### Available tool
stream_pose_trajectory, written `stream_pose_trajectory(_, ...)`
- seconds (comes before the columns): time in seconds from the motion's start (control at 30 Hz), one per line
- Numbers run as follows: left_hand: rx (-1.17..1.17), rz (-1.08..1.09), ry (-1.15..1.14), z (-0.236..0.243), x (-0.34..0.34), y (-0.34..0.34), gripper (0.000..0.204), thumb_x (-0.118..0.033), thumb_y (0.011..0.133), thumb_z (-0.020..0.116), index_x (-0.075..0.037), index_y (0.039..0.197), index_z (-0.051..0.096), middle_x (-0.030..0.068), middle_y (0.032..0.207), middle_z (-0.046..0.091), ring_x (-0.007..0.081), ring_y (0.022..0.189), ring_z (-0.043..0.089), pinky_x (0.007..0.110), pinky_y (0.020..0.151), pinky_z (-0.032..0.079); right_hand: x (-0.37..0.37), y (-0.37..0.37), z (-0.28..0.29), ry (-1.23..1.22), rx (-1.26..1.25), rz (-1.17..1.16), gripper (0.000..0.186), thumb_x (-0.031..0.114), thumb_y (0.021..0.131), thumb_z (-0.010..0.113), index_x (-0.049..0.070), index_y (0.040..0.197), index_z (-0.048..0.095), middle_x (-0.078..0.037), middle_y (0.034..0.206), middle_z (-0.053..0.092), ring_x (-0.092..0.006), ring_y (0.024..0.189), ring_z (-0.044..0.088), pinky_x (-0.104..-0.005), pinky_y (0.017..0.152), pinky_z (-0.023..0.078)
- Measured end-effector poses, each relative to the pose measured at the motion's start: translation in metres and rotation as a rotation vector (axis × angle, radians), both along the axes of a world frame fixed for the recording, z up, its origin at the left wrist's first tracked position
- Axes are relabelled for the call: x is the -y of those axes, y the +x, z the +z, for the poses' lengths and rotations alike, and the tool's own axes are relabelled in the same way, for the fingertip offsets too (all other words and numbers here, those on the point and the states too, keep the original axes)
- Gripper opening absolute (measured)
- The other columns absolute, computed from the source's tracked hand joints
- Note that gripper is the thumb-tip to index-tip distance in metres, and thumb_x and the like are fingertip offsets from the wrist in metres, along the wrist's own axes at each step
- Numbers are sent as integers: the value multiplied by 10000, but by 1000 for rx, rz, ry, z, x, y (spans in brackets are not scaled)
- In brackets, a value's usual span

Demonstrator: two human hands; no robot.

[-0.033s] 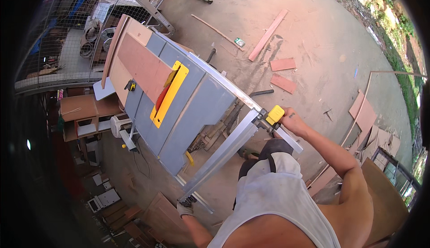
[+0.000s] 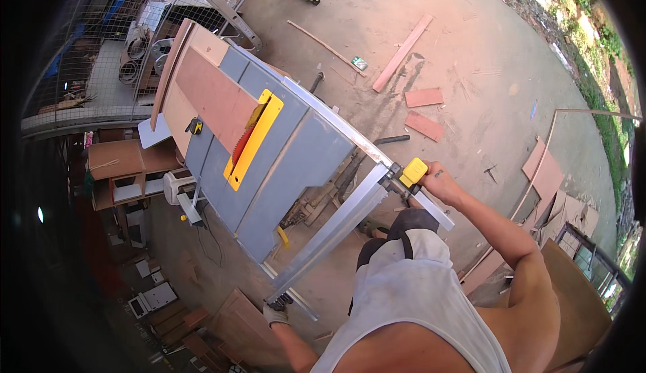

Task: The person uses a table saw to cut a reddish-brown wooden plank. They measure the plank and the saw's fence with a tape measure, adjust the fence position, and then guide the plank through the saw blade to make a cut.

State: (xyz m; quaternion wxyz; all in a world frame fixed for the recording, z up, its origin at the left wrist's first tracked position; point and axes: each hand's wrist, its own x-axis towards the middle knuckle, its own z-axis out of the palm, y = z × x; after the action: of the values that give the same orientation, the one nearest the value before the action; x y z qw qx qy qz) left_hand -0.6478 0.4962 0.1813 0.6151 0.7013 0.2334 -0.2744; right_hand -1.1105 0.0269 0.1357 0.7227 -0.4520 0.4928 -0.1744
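A table saw with a blue-grey top (image 2: 296, 151) stands in front of me, its red blade (image 2: 242, 148) rising through a yellow insert plate (image 2: 261, 137). Across the near side runs a metal rip fence (image 2: 336, 228). My right hand (image 2: 439, 183) is closed around its right end, beside the yellow lever (image 2: 413, 171); some fingers are hidden behind it. My left hand (image 2: 276, 314), in a pale glove, grips the dark fitting at the fence's left end. A reddish wood board (image 2: 212, 93) lies on the table, reaching the blade. A yellow-and-black tape measure (image 2: 194, 127) sits beside the board.
Wood offcuts (image 2: 424, 97) and a long strip (image 2: 402, 53) lie on the floor beyond the saw. A folded metal ladder (image 2: 229, 9) is at the far left. Wooden cabinets (image 2: 118, 164) stand left, and board pieces (image 2: 545, 171) lie at right.
The view has shifted very slightly. Both hands keep their places on the fence, and nothing else has visibly moved.
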Motion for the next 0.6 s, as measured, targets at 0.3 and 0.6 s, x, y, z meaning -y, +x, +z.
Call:
stream_pose_trajectory(0.3, 80, -68, -54, -16, -24, 7, 319, -275, 921, 359, -111, 706, 528, 62, 537, 510, 241, 446, 477, 406, 442, 419, 6, -3, 15, -292, -93, 197, 162, 99, 902, 517, -37, 917, 605, -124, 877, 661, -193, 830, 620, -326, 755, 472)
stream_pose_trajectory(0.6, 89, 23, 169, -22, -37, 20, 328, -407, 924, 408, -159, 965, 618, 32, 814, 666, 218, 671, 631, 412, 520, 486, 12, -6, -19, 144, 85, -11, 156, 102, 853, 615, -17, 941, 667, -51, 846, 661, -112, 750, 592, -268, 657, 465)
